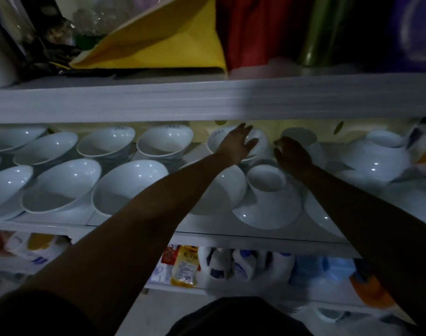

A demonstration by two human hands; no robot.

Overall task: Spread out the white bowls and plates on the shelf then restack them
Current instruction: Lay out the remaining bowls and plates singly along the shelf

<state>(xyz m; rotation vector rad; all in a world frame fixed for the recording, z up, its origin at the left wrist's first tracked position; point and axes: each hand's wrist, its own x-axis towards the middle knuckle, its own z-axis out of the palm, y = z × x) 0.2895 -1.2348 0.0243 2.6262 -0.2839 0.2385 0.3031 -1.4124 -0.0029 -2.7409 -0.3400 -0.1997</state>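
Indoors, in dim light, a person reached both bare arms into the middle shelf [231, 230] of a white rack. White bowls [61, 187] stood there upright in two rows, side by side rather than nested, which suggested the spreading-out half of the job was largely done on that side. To the right, crockery lay less orderly. An upturned bowl [267, 197] rested foot-up near the front edge, and a pile of inverted white ware [376, 154] sat toward the far end, likely awaiting its turn. What looked like a plate [321, 212] showed partly under the right forearm.

On the board above, a yellow bag [163, 42] leaned beside a red item, and bottles and a yellow packet [185, 265] filled the shelf below. None of these belonged to the task.

The left hand [238, 144] lay over a back-row bowl [260, 141], its fingers [243, 128] stretched nearly straight toward the far rim and the thumb apart, apparently to steady or draw the bowl forward. No closed grip was visible. The right hand [291, 154], just beside it, was in deep shadow, its fingers bent near another pale dish [301, 137] at the back. Whether they held anything could not be told.
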